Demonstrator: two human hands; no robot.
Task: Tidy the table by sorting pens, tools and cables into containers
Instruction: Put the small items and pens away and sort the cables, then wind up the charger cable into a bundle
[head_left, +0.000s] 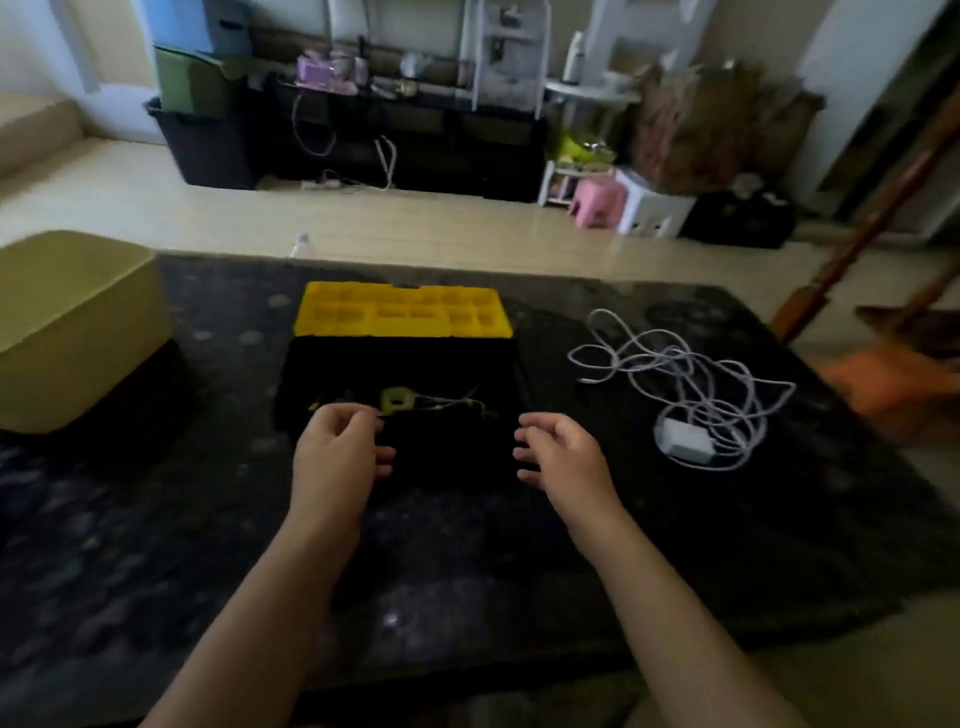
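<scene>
While the left hand (337, 457) and right hand (563, 457) hover loosely curled, empty, at its near edge, the open toolbox (402, 371) sits mid-table (156, 519), long axis left-right, yellow lid (402, 312) tipped away.

Both my forearms extended forward. My left hand (337, 457) and right hand (566, 460) level, palms inward, fingers (378, 458) loosely curled, gripping nothing.
</scene>
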